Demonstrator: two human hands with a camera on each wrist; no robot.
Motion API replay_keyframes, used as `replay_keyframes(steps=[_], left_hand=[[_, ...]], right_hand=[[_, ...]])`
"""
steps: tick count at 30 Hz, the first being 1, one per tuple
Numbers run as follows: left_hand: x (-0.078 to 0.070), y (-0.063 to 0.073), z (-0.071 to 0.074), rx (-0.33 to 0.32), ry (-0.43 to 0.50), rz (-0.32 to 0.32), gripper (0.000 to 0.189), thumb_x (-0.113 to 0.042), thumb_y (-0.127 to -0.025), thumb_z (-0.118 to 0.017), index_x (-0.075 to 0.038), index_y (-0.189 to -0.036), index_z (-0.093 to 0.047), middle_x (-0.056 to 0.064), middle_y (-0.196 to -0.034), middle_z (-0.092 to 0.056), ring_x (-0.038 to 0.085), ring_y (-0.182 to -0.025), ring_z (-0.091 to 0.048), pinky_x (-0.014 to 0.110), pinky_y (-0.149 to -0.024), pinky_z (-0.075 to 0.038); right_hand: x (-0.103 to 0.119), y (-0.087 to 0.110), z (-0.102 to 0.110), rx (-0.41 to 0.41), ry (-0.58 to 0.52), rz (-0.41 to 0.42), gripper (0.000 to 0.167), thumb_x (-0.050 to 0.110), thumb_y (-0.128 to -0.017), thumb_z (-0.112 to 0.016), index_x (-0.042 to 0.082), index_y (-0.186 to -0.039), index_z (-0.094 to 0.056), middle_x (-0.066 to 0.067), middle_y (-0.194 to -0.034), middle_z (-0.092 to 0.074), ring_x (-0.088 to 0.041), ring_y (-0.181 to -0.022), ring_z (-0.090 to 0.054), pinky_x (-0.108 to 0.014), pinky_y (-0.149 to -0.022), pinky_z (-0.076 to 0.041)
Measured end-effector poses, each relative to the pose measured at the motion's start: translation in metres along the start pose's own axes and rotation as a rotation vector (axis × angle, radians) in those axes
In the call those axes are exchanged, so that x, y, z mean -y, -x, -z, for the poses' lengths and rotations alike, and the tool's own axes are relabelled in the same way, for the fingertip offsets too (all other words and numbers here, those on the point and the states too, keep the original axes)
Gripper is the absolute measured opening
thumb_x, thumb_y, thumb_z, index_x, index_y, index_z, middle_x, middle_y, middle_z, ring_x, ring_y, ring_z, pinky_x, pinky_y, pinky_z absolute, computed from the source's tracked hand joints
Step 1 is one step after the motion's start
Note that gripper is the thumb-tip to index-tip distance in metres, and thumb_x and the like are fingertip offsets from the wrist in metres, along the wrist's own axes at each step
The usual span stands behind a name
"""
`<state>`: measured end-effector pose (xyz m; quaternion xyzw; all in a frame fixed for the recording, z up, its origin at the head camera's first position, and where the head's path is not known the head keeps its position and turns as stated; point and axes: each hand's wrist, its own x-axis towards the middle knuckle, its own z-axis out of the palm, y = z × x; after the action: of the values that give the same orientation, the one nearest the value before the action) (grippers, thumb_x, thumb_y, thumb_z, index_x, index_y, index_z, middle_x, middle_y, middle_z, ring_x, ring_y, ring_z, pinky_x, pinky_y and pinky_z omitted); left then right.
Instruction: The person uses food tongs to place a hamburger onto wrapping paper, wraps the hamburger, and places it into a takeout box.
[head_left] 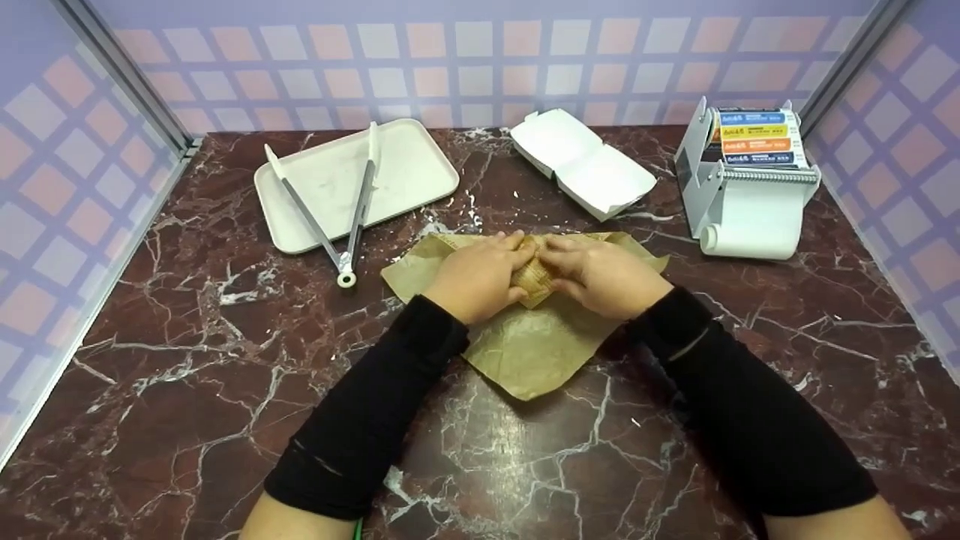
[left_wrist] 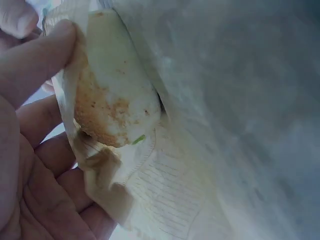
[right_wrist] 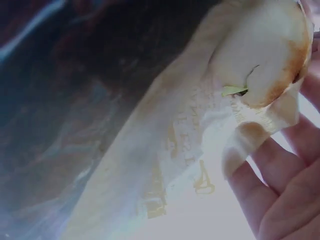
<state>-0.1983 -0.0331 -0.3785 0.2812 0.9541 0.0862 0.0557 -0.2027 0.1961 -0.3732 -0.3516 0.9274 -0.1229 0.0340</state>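
Brown printed wrapping paper [head_left: 525, 360] lies at the middle of the table, its near corner spread flat towards me. Both hands grip a folded part of it around a bun. Pale with toasted brown patches, the bun [left_wrist: 117, 75] shows inside the paper in the left wrist view; a bit of green sticks out of the bun [right_wrist: 270, 45] in the right wrist view. My left hand [head_left: 480, 274] holds the paper at the bun's left side, thumb on the near face and fingers behind. On the right side my right hand [head_left: 607, 277] holds it likewise; its thumb is hidden in the wrist view.
Behind on the left, a cream tray [head_left: 322, 165] has spread metal tongs [head_left: 361, 202] resting across it. A white clamshell box [head_left: 607, 176] lies unfolded at the back. To its right stands a label dispenser [head_left: 761, 214] with coloured rolls. White crumbs [head_left: 472, 216] are scattered behind the paper.
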Motion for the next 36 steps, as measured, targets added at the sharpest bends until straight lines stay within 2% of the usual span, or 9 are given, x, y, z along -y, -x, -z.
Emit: replay_keyframes(steps=[4,8,13,16,19,23,27,31,36], left_hand=[[-0.003,0.001,-0.001,-0.009,-0.009,-0.003,0.079,-0.035,-0.097,-0.074,-0.014,-0.163,-0.037,0.011,-0.171,-0.033,0.033,-0.156,-0.039,0.046,-0.129,-0.032],[-0.006,0.001,-0.002,-0.016,-0.001,-0.009,0.076,-0.032,-0.098,-0.074,-0.02,-0.164,-0.038,0.013,-0.171,-0.034,0.032,-0.154,-0.042,0.048,-0.124,-0.04],[-0.006,0.002,-0.002,-0.006,-0.013,-0.034,0.073,-0.034,-0.098,-0.073,-0.03,-0.163,-0.039,0.017,-0.171,-0.031,0.033,-0.154,-0.042,0.049,-0.123,-0.042],[-0.005,0.003,-0.002,0.002,-0.023,-0.04,0.072,-0.037,-0.098,-0.073,-0.031,-0.162,-0.04,0.018,-0.172,-0.029,0.034,-0.154,-0.041,0.049,-0.123,-0.041],[-0.005,0.004,-0.002,0.023,-0.027,-0.027,0.071,-0.048,-0.099,-0.068,-0.032,-0.162,-0.039,0.016,-0.173,-0.026,0.034,-0.155,-0.04,0.049,-0.123,-0.042],[-0.005,0.005,-0.001,0.029,-0.017,-0.011,0.065,-0.058,-0.103,-0.056,-0.033,-0.161,-0.04,0.014,-0.174,-0.024,0.033,-0.156,-0.037,0.05,-0.124,-0.04],[-0.006,0.004,-0.001,-0.009,-0.017,-0.018,0.058,-0.05,-0.105,-0.057,-0.031,-0.158,-0.045,0.013,-0.173,-0.029,0.034,-0.156,-0.038,0.05,-0.126,-0.036],[-0.008,0.002,-0.002,-0.018,-0.024,-0.029,0.059,-0.046,-0.104,-0.06,-0.026,-0.158,-0.046,0.012,-0.172,-0.032,0.034,-0.157,-0.036,0.049,-0.13,-0.029],[-0.009,0.002,-0.002,-0.023,0.001,-0.032,0.061,-0.045,-0.102,-0.064,-0.022,-0.156,-0.049,0.013,-0.17,-0.035,0.033,-0.155,-0.04,0.048,-0.127,-0.036]], right_hand=[[-0.008,0.001,0.001,0.059,0.044,-0.156,0.074,0.024,-0.099,-0.072,0.006,-0.162,-0.038,-0.017,-0.168,-0.038,-0.039,-0.155,-0.039,-0.061,-0.129,-0.025],[-0.015,0.001,0.0,-0.024,0.099,-0.219,0.058,0.016,-0.1,-0.067,0.005,-0.155,-0.051,-0.016,-0.16,-0.051,-0.041,-0.145,-0.051,-0.059,-0.124,-0.036],[-0.019,0.002,-0.002,-0.239,0.194,-0.202,0.024,0.008,-0.099,-0.063,0.006,-0.118,-0.078,-0.016,-0.121,-0.078,-0.043,-0.109,-0.073,-0.06,-0.092,-0.058],[-0.021,0.002,-0.003,-0.335,0.236,-0.216,0.014,0.008,-0.098,-0.063,0.005,-0.095,-0.077,-0.017,-0.099,-0.08,-0.044,-0.089,-0.074,-0.061,-0.075,-0.058],[-0.025,0.002,-0.003,-0.391,0.253,-0.243,0.017,0.007,-0.096,-0.063,0.003,-0.083,-0.074,-0.019,-0.089,-0.078,-0.046,-0.08,-0.073,-0.062,-0.071,-0.056],[-0.031,0.0,-0.003,-0.393,0.225,-0.215,0.012,0.006,-0.093,-0.068,0.001,-0.097,-0.078,-0.019,-0.103,-0.08,-0.046,-0.092,-0.074,-0.06,-0.085,-0.057],[-0.034,-0.002,-0.003,-0.355,0.217,-0.162,0.03,0.009,-0.095,-0.069,0.002,-0.124,-0.074,-0.017,-0.123,-0.077,-0.046,-0.103,-0.074,-0.059,-0.095,-0.057],[-0.032,-0.001,-0.002,-0.372,0.276,-0.197,0.014,0.011,-0.097,-0.065,0.003,-0.099,-0.077,-0.02,-0.094,-0.079,-0.047,-0.084,-0.074,-0.062,-0.076,-0.057],[-0.035,0.001,-0.003,-0.403,0.292,-0.238,0.02,0.01,-0.095,-0.064,0.003,-0.076,-0.067,-0.022,-0.074,-0.072,-0.049,-0.071,-0.069,-0.063,-0.064,-0.053]])
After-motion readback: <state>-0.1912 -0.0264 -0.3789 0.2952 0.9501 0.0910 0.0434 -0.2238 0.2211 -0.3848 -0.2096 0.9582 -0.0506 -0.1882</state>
